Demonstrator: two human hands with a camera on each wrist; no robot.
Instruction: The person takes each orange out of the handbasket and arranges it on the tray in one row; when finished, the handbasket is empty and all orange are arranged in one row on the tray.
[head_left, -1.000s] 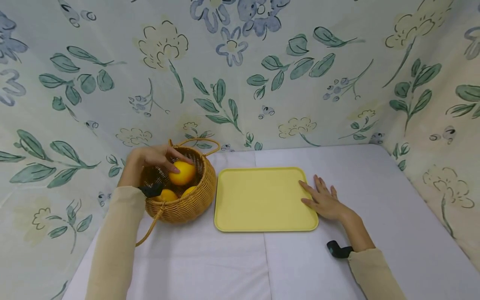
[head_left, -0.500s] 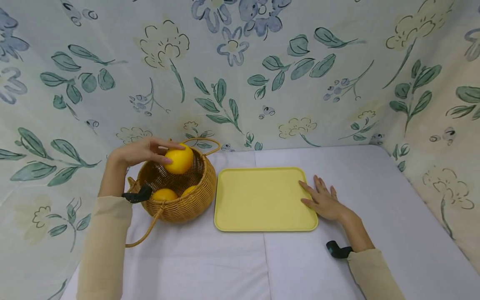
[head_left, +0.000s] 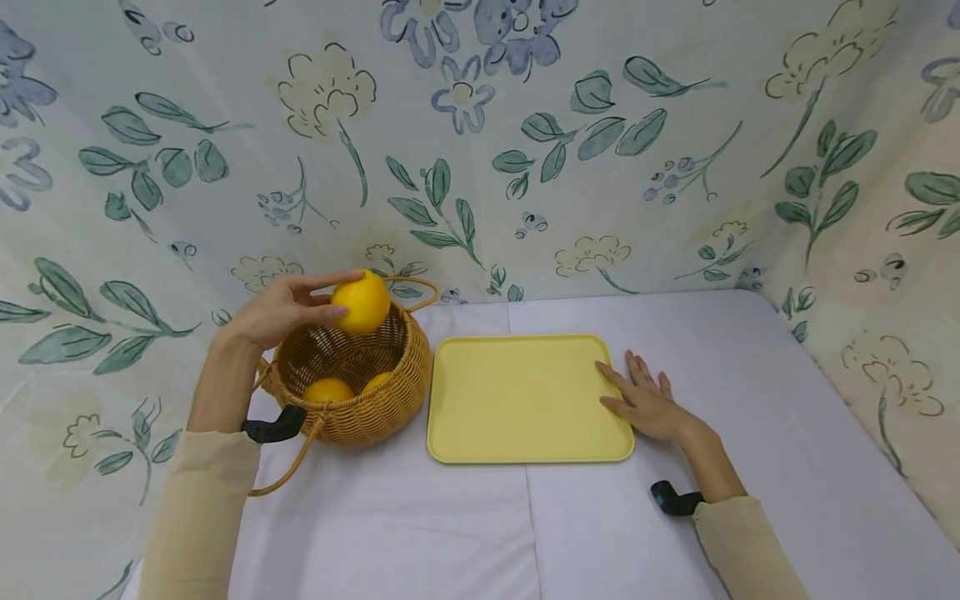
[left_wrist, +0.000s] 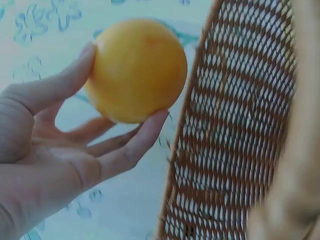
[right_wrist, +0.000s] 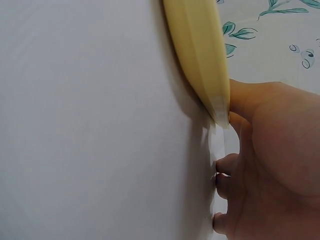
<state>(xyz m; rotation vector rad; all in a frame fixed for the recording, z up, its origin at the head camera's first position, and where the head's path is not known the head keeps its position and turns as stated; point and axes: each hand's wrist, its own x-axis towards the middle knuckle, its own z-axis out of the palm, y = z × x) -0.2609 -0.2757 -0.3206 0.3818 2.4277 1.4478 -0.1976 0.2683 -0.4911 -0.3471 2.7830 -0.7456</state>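
In the head view my left hand holds an orange between thumb and fingers, above the wicker basket. The left wrist view shows the thumb on one side of this orange and fingertips underneath. Inside the basket lie two more yellow-orange fruits, one whole-looking fruit and another partly hidden by the rim. My right hand rests at the right edge of a yellow tray, fingers spread. Seen from the right wrist, the thumb lies over the rim of the tray.
The tray lies flat on a white cloth-covered table, just right of the basket. One basket handle hangs out to the front left, and another stands at the back. A floral curtain rises behind the table.
My left hand has lifted the orange up out of the basket, and the wrist has drawn back to the left. My right hand and the tray stay where they were.
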